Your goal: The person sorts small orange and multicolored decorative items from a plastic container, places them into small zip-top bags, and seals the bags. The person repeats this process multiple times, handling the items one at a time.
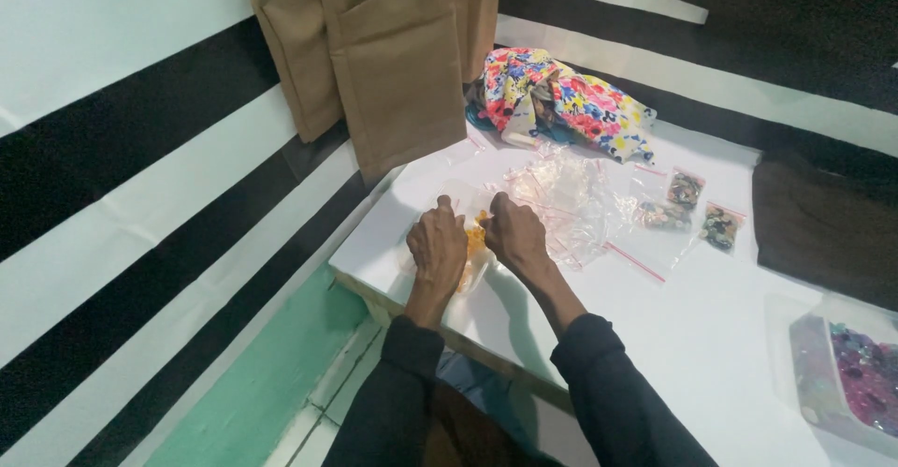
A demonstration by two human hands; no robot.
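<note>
On a white counter (pixel 711 336) set against a wall of black and white stripes, the left hand (pixel 437 247) and right hand (pixel 514 233) had their fingers closed on a small clear bag of orange bits (pixel 475 240) near the counter's left edge. Empty clear bags (pixel 571 196), a floral cloth (pixel 561 97) and tan fabric (pixel 393 65) lay beyond.

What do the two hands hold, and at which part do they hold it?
The left hand and the right hand grip a small clear bag of orange pieces at its top edge, one hand on each side.
</note>
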